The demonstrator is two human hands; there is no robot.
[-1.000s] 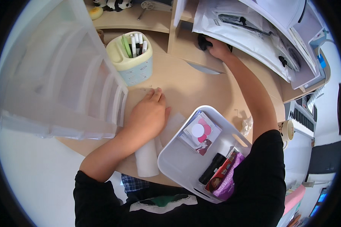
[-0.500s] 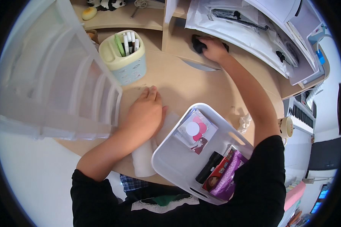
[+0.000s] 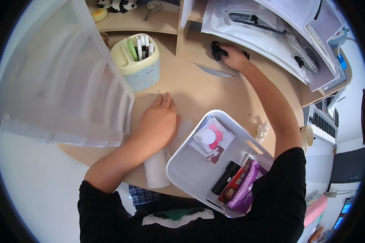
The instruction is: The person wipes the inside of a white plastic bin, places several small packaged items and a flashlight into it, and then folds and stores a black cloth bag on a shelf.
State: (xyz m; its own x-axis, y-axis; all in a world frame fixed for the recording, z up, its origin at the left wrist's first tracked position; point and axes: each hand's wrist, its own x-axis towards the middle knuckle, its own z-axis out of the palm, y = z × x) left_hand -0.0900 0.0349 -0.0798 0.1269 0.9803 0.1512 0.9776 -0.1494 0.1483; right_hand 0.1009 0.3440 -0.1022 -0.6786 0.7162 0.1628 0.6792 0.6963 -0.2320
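Observation:
My right hand (image 3: 234, 57) reaches to the desk's back, fingers closed round a crumpled black cloth (image 3: 218, 50) on the surface below the shelf. My left hand (image 3: 160, 121) rests on the wooden desk with its fingers stretched out, holding nothing. Beside it, partly under the wrist, lies a white paper roll (image 3: 156, 170) with a loose end. Between my arms sits a white plastic basket (image 3: 182, 170). Inside are flat packets with a pink flower (image 3: 211, 137), a black cylinder (image 3: 226, 177), a red box (image 3: 236, 187) and a purple pack (image 3: 247, 190).
A blue and cream pen holder (image 3: 138, 69) stands beyond my left hand. Clear plastic drawers (image 3: 69, 89) rise at the left. Crumpled tissue (image 3: 262, 131) and a mug (image 3: 306, 135) are at the right. White bags (image 3: 255, 36) and a panda figure (image 3: 117, 5) are on the shelves.
My right hand has shifted slightly right with the black cloth. My left hand stays flat on the desk. The whole view has shifted a little.

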